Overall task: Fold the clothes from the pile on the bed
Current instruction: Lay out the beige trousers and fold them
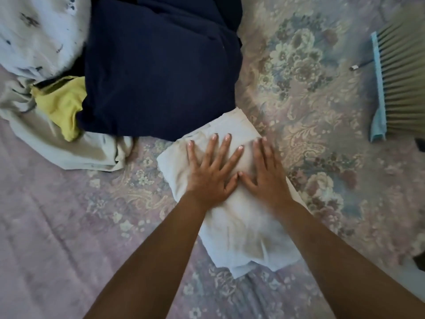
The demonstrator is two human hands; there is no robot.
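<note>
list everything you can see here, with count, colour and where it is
folded cloth: 1, white, centre of bed, under both hands
navy garment: 1, dark blue, top centre
yellow garment: 1, yellow, left, in the pile
pale grey garment: 1, left, beneath the yellow one
speckled white fabric: 1, top left
brush: 1, blue back, tan bristles, right edge
bedspread: 1, pink-lilac floral, beneath everything
left hand: flat on folded cloth
right hand: flat on folded cloth
</note>
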